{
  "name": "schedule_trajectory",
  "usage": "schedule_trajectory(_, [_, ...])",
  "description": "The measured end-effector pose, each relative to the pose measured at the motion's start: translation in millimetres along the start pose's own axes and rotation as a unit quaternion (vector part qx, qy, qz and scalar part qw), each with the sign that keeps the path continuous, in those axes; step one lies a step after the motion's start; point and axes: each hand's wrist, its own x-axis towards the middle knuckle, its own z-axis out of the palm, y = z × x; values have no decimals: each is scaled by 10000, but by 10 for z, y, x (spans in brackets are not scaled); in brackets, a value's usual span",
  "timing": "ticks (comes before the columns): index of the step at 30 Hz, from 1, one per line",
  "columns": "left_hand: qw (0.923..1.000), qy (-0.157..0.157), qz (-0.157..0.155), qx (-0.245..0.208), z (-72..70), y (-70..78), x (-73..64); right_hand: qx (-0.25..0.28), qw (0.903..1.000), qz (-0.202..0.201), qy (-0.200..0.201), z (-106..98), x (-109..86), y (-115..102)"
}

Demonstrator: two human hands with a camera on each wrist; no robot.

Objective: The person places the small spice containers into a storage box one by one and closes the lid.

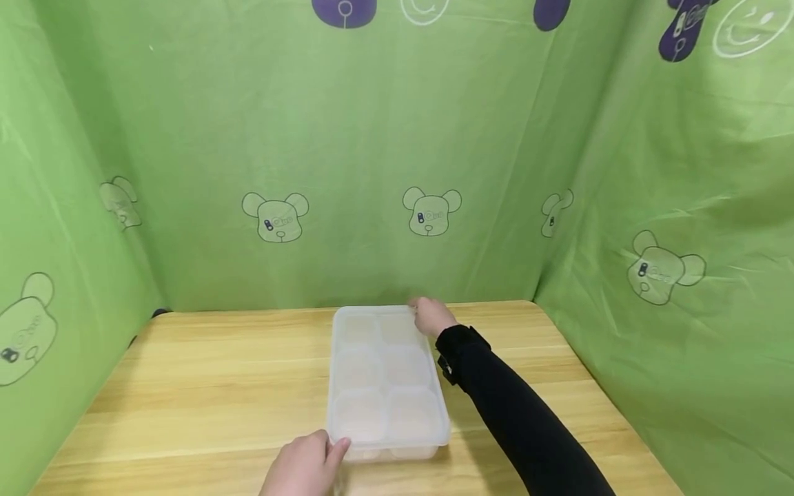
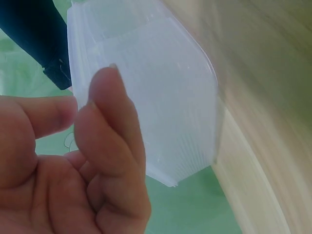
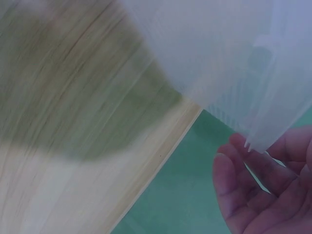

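Note:
A translucent white plastic storage box (image 1: 384, 372) with rounded compartments showing through its lid lies lengthwise on the wooden table. At its near left corner is my left hand (image 1: 304, 465), the thumb over the lid's rim. The left wrist view has the thumb at that rim and the other fingers of the left hand (image 2: 112, 146) bent against the box's side wall (image 2: 170, 97). My right hand (image 1: 433, 317) reaches to the far right corner. There, in the right wrist view, fingers and thumb of the right hand (image 3: 273, 180) pinch the lid's corner (image 3: 261, 141).
Bare wood of the table (image 1: 217, 386) extends on both sides of the box. Green cloth (image 1: 353, 151) printed with bear faces hangs behind the table and along both sides. The table's far edge lies close behind the box.

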Motion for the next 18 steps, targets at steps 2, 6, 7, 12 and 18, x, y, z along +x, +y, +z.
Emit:
schedule_trajectory(2, [10000, 46, 14, -27, 8, -11, 6, -16, 10000, -19, -13, -16, -5, 31])
schedule_trajectory(6, [9996, 88, -56, -258, 7, -51, 21, 76, 10000, 8, -41, -36, -21, 102])
schedule_trajectory(7, [9993, 76, -69, -369, 1, -65, 26, 100, 9999, 15, -32, -38, -24, 124])
schedule_trajectory(12, [9949, -121, -60, -998, -43, -136, 57, 299, 9995, 142, -19, -67, -69, 227])
schedule_trajectory(18, [9893, -379, -12, -1412, -102, -217, 99, 430, 9988, 225, -23, -122, -153, 276])
